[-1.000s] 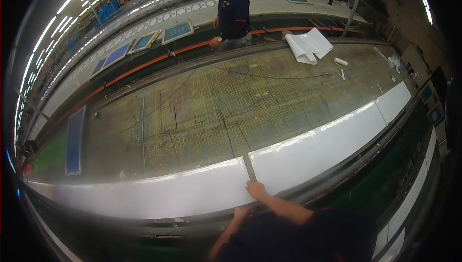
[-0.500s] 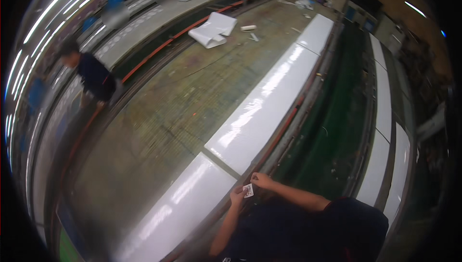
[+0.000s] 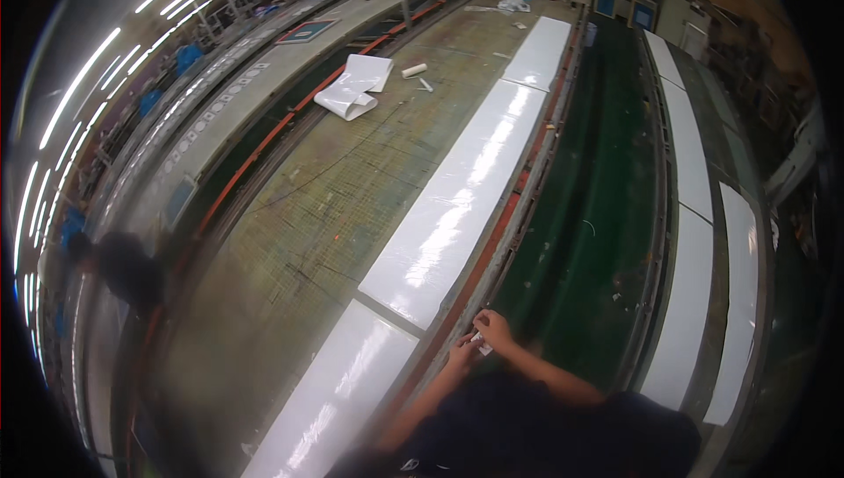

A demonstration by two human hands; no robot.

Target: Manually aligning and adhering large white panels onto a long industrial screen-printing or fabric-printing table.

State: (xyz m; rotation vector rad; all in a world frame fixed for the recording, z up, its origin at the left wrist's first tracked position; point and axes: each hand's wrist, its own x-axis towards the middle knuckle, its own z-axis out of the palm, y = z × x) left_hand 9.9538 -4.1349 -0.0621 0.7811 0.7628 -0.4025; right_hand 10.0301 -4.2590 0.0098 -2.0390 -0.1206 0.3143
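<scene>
Close to my body, my left hand (image 3: 462, 352) grips a small white card (image 3: 484, 349) with dark printing on it. My right hand (image 3: 493, 328) is closed, its fingertips against the card's upper end; whether anything else is between them is too small to tell. Both hands are over the near table's right edge. Beside them, long glossy white sheets (image 3: 453, 201) lie end to end along that table, with a narrow gap between one sheet and another.
A crumpled white sheet (image 3: 356, 87) and a pale roll (image 3: 414, 69) lie farther up the stained table (image 3: 299, 206). A green aisle (image 3: 571, 206) runs along my right, with another table of white sheets (image 3: 690, 258) beyond. Another person (image 3: 127, 269) is at the far left.
My hands have come together at the card, which is now more covered. The view has shifted, and the other person appears lower and farther left.
</scene>
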